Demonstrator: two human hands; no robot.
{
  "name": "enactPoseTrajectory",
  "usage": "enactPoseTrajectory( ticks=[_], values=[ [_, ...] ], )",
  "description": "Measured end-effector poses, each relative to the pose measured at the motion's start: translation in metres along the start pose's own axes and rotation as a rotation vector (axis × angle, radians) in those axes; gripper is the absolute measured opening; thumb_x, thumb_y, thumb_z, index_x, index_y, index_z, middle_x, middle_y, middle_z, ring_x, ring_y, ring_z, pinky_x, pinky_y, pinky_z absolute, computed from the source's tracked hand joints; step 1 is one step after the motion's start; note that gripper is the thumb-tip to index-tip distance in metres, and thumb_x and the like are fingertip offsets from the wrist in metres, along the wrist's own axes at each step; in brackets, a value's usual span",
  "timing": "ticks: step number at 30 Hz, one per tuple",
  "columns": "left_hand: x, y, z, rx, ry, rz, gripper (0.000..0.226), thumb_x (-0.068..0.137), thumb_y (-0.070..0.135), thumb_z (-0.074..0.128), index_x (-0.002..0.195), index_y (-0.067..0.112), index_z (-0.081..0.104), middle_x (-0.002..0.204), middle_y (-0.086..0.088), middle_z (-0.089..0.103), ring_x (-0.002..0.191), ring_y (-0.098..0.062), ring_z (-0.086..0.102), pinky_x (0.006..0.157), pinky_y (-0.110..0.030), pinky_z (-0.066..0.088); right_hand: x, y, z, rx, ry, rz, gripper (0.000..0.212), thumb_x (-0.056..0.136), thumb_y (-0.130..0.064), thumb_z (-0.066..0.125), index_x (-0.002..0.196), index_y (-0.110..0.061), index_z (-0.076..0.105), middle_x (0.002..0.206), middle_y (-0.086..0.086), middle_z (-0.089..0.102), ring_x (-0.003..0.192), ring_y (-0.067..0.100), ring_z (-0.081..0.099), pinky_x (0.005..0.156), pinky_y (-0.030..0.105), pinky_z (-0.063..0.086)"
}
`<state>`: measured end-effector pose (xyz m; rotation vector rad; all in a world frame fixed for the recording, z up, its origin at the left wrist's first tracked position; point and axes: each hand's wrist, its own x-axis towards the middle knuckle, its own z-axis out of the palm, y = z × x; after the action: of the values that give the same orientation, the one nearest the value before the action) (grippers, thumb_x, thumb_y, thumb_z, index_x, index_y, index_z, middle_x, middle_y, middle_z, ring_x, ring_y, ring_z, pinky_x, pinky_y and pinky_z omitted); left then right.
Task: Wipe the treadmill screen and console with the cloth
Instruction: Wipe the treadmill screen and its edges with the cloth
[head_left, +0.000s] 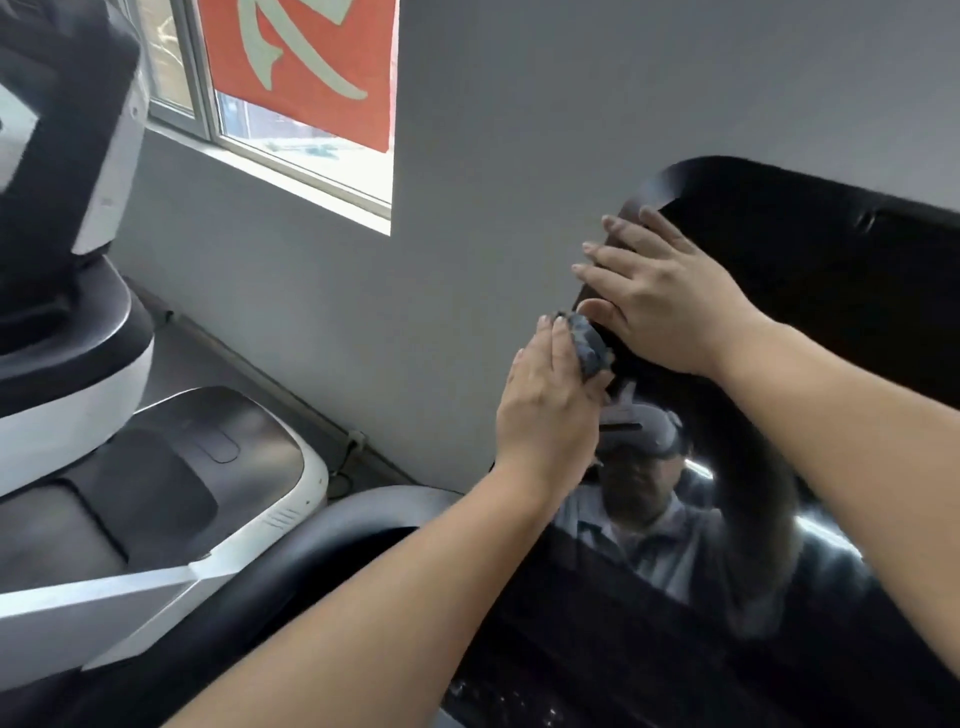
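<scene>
The treadmill's glossy black screen (810, 291) fills the right side and reflects a person. My left hand (545, 415) holds a bunched dark grey cloth (588, 349) against the screen's left edge, the cloth pinched between fingers and thumb. My right hand (667, 299) lies flat on the upper left part of the screen, just above the cloth. Its straight fingers reach over the edge. The dark console (571, 654) sits below the screen, partly hidden by my forearms.
Left of the treadmill stands another black-and-white exercise machine (156, 467). A curved black handrail (322, 540) runs under my left forearm. A grey wall (467, 156) is close behind the screen, with a window (291, 135) and a red poster (311, 62).
</scene>
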<state>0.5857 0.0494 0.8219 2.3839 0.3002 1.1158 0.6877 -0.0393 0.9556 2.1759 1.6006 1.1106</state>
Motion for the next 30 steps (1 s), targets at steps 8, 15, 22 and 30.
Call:
enactPoseTrajectory(
  ticks=[8,15,22,30],
  values=[
    [-0.132,-0.05,-0.009,0.19,-0.087,-0.068,0.072,0.108,0.049,0.014,0.146,-0.008,0.038,0.15,-0.022,0.044,0.137,-0.031,0.047,0.111,-0.045,0.042,0.0,-0.023,0.016,0.012,0.019,0.154,0.057,0.104,-0.043,0.03,0.132,-0.004,0.06,0.146,0.016,0.052,0.148,0.039,0.021,0.124,0.051,0.005],
    [-0.05,-0.015,-0.006,0.086,-0.001,-0.109,0.078,0.106,0.052,0.008,0.142,-0.006,0.045,0.142,-0.022,0.053,0.127,-0.034,0.056,0.104,-0.045,0.049,0.0,-0.024,0.016,-0.022,0.016,0.156,0.058,0.103,-0.043,0.028,0.138,-0.005,0.055,0.148,0.016,0.049,0.149,0.038,0.021,0.123,0.053,0.005],
    [-0.054,-0.016,-0.005,0.071,-0.037,-0.103,0.075,0.106,0.05,0.009,0.147,-0.006,0.038,0.149,-0.023,0.045,0.137,-0.033,0.046,0.112,-0.043,0.041,0.0,-0.024,0.018,0.003,-0.011,0.18,0.059,0.102,-0.043,0.026,0.142,-0.007,0.051,0.151,0.014,0.045,0.149,0.036,0.016,0.123,0.05,0.0],
    [-0.162,-0.062,-0.012,0.243,-0.23,-0.082,0.078,0.106,0.056,0.006,0.154,-0.004,0.02,0.163,-0.018,0.021,0.151,-0.029,0.022,0.119,-0.044,0.032,0.002,-0.022,0.016,0.017,-0.037,0.195,0.061,0.102,-0.045,0.023,0.143,-0.01,0.05,0.154,0.012,0.041,0.15,0.033,0.012,0.123,0.05,-0.002]
  ],
)
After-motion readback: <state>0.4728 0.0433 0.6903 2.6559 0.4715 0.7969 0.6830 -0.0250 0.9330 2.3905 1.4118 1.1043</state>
